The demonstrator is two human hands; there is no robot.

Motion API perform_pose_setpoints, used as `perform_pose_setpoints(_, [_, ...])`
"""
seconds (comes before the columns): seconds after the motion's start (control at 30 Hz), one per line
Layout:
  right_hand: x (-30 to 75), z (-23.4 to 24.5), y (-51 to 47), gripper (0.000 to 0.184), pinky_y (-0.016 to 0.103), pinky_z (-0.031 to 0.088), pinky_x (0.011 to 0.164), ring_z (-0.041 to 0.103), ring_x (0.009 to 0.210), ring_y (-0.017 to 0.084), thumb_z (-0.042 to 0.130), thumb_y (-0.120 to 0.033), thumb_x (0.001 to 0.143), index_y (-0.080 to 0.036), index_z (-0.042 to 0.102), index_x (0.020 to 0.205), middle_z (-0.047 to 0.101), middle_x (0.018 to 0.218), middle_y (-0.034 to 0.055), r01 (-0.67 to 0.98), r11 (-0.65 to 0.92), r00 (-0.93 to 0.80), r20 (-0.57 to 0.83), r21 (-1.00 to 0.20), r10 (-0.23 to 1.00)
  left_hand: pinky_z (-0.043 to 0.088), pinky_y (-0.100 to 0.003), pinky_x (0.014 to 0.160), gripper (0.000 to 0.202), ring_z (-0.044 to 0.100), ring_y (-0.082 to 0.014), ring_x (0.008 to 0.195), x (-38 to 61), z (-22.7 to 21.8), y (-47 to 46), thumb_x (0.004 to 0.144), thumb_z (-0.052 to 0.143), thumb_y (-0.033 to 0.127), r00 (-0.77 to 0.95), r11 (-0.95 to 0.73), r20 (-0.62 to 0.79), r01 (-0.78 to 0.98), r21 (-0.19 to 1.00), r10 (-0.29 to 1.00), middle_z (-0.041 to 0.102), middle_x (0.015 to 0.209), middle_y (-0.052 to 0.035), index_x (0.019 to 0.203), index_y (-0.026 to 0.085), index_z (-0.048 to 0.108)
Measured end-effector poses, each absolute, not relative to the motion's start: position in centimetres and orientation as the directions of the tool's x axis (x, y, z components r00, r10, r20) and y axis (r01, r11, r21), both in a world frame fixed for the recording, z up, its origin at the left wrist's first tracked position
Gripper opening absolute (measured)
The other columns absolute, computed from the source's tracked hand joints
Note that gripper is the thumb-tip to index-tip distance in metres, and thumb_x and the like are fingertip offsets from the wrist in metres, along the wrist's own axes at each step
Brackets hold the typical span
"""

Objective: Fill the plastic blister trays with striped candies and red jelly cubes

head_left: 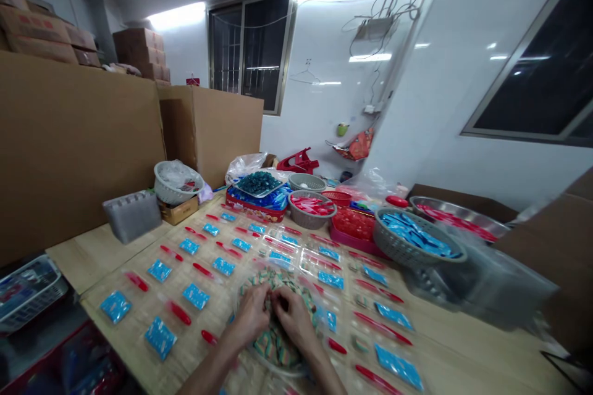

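Note:
A round bowl (278, 371) heaped with small green-and-beige striped pieces (273, 345) stands at the front of the table. Over this heap my left hand (254, 313) and my right hand (293, 316) meet, almost touching, with fingers bent into a pinch. Whatever lies between the fingertips is too small and blurred to make out. Around the bowl spread rows of clear plastic trays (340, 264), many with a blue packet (195, 296) and a red slim tool (178, 312). In some trays on the right lies a striped piece (360, 344).
Along the back stand a grey basket of red-and-white pieces (311, 215), a basket of blue packets (417, 236), a red tub (354, 228) and a tin of blue items (259, 207). Stacked clear trays (132, 216) sit at left, others (500, 281) at right. Cardboard (78, 142) walls the left.

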State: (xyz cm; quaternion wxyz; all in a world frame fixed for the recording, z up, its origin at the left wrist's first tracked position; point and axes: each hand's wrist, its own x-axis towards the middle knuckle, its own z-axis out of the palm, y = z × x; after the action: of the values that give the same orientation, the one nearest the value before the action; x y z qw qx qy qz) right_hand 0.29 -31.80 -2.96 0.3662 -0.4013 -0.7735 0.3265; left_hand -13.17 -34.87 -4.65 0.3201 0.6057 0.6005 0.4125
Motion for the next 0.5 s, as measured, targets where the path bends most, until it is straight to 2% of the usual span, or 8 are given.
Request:
perform_pose_setpoints(0.1, [0.3, -3.0, -31.7, 0.019, 0.027, 0.040, 0.064, 0.056, 0.068, 0.019, 0.043, -0.014, 0.069, -0.018, 0.062, 0.066, 0.062, 0.066, 0.0021, 0.397, 0.460, -0.422, 0.287, -0.795, 0.860, 0.035, -0.028, 0.069, 0.037, 0.054, -0.0206, 0.077, -13.2, -5.0, -34.7, 0.059, 0.048, 0.000, -0.034, -0.138, 0.193, 0.579, 0.804, 0.981, 0.061, 0.078, -0.0033, 0.087, 0.020, 0.062])
perform_pose_setpoints(0.2, [0.5, -2.7, -31.6, 0.022, 0.028, 0.041, 0.068, 0.058, 0.072, 0.020, 0.043, -0.013, 0.068, -0.018, 0.064, 0.068, 0.063, 0.069, 0.0027, 0.394, 0.467, -0.464, 0.268, -0.791, 0.845, 0.035, -0.028, 0.068, 0.037, 0.055, -0.0208, 0.076, -13.4, -5.4, -34.6, 0.060, 0.048, 0.000, -0.027, -0.147, 0.197, 0.569, 0.809, 0.980, 0.062, 0.078, -0.0034, 0.087, 0.020, 0.063])
perform_pose_setpoints(0.37, [1.3, -1.9, -32.0, 0.035, 0.030, 0.041, 0.076, 0.059, 0.084, 0.022, 0.044, -0.007, 0.061, -0.020, 0.066, 0.084, 0.067, 0.085, 0.0044, 0.414, 0.556, -0.567, 0.274, -0.721, 0.777, 0.036, -0.027, 0.069, 0.036, 0.054, -0.0199, 0.076, -13.5, -5.1, -34.7, 0.057, 0.050, -0.001, -0.039, -0.149, 0.204, 0.551, 0.821, 0.978, 0.061, 0.075, -0.0018, 0.084, 0.020, 0.063])
perform_pose_setpoints(0.5, [1.7, -1.5, -32.5, 0.025, 0.028, 0.040, 0.075, 0.058, 0.084, 0.020, 0.043, -0.007, 0.068, -0.019, 0.063, 0.076, 0.065, 0.082, 0.0051, 0.476, 0.612, -0.622, 0.250, -0.632, 0.742, 0.035, -0.026, 0.064, 0.036, 0.053, -0.0180, 0.071, -13.4, -4.1, -35.0, 0.057, 0.048, 0.000, -0.005, -0.128, 0.171, 0.643, 0.755, 0.985, 0.059, 0.073, -0.0013, 0.086, 0.018, 0.061])
